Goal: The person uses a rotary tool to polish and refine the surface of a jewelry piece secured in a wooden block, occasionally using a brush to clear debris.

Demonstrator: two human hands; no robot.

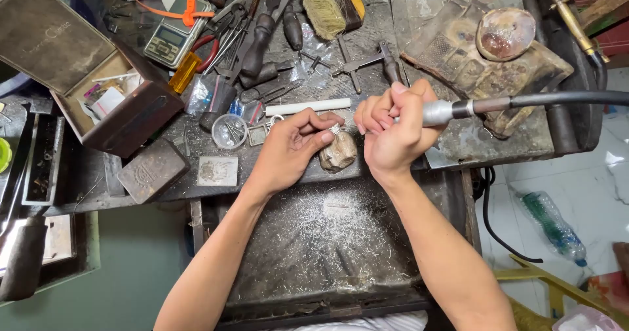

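While the left hand (288, 149) pinches a small silver piece (335, 129) steady on the worn wooden peg (339, 151), the right hand (392, 129) grips a metal rotary handpiece (438, 112) w/ fingers clenched, for control.

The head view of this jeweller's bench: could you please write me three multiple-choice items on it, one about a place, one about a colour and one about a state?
1. Where does the small silver piece sit?
A. In the open box
B. Pinched in the left hand's fingertips over the worn bench pin
C. On the floor

2. What colour is the brush handle at the top of the bench?
A. Yellow
B. Blue
C. White

3. How is the brown box at the left?
A. Lid shut
B. Lid open
C. Upside down

Answers:
1 B: the left hand pinches the piece just above the bench pin, while the right hand grips the rotary handpiece beside it.
2 A: the brush shows a yellow handle behind pale bristles.
3 B: the box has its lid tipped back, with small items inside.
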